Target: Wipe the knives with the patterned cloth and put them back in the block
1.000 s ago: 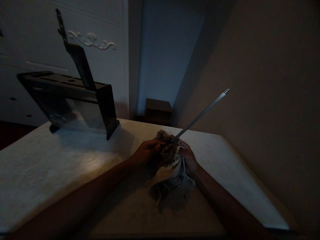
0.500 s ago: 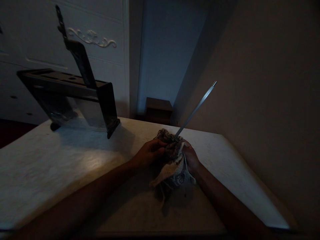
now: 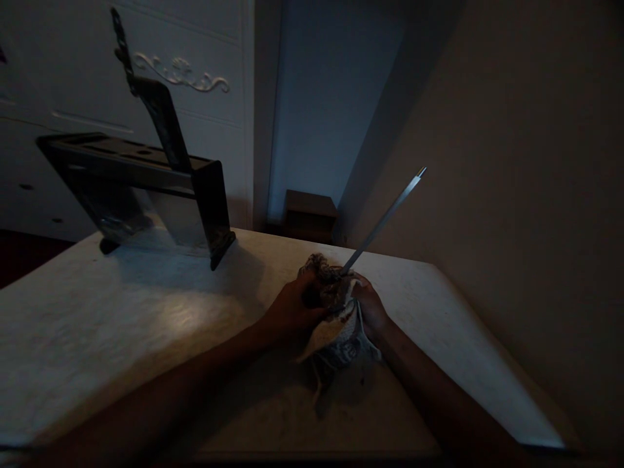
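A patterned, fringed cloth (image 3: 341, 338) is bunched between my two hands above the table. From the top of the bunch a long thin metal rod (image 3: 385, 222) slants up to the right; its narrow tip looks notched. The rod's lower end is hidden in the folds. My left hand (image 3: 292, 302) presses on the cloth from the left, thumb and fingers curled into it. On the other side, my right hand (image 3: 371, 305) wraps round the cloth at the rod's base, its fingers mostly covered.
On the left of the pale table (image 3: 195, 312) stands a dark slotted stand (image 3: 141, 188) with clear sides, and a black handle-like piece (image 3: 166, 120) rises from it. Behind are a white panel with a scroll ornament (image 3: 182, 75) and a low brown box (image 3: 311, 211). A wall borders the right.
My left hand has shifted slightly on the cloth, its thumb and fingers now more spread around it. The rod's tip has dipped a little. My right hand keeps its hold.
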Demonstrator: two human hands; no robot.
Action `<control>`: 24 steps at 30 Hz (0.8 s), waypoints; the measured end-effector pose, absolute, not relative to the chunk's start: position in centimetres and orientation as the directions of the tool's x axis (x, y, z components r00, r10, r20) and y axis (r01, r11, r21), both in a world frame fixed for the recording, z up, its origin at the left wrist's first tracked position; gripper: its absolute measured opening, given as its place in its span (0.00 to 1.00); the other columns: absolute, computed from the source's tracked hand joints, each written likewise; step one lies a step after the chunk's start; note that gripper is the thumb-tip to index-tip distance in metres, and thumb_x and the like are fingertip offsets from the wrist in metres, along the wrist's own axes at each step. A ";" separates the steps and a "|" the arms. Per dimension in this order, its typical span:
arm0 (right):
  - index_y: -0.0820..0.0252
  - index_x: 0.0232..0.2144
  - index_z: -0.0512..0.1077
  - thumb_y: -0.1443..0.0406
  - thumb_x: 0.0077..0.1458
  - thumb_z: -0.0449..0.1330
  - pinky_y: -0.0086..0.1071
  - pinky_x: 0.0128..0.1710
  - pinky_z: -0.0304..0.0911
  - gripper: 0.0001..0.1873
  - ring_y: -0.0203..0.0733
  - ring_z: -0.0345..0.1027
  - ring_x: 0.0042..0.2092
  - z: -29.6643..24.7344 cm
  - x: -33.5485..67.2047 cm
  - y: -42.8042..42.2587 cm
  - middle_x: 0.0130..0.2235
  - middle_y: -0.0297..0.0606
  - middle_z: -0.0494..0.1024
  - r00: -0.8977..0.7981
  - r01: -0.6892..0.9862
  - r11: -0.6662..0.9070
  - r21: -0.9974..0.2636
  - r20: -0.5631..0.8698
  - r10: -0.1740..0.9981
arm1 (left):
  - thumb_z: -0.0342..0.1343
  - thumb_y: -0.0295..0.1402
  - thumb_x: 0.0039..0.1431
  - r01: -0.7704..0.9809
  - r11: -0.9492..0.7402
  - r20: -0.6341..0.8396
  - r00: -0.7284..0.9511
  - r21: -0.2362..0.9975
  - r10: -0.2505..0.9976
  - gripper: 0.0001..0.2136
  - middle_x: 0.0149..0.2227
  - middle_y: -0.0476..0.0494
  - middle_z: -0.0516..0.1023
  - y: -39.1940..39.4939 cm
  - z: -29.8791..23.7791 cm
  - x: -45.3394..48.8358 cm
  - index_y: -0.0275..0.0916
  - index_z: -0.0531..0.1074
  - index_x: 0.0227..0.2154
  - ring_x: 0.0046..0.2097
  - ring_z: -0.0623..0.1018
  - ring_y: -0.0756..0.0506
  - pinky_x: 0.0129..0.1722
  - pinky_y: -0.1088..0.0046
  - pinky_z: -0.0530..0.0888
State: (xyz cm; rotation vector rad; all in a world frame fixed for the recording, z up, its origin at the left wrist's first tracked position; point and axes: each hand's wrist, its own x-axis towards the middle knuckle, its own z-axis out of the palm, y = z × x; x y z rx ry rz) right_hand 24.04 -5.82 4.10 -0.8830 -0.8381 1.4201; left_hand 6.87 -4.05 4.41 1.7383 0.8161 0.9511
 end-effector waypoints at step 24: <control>0.57 0.31 0.78 0.66 0.31 0.72 0.38 0.32 0.74 0.17 0.47 0.77 0.30 4.8 23.4 -6.2 0.27 0.34 0.81 0.014 -0.411 -0.031 -0.911 -0.040 0.999 | 0.55 0.39 0.56 -0.050 -0.341 0.312 0.545 0.939 0.779 0.12 0.42 0.39 0.78 -2.6 4.2 6.1 0.37 0.80 0.35 0.47 0.75 0.40 0.49 0.61 0.70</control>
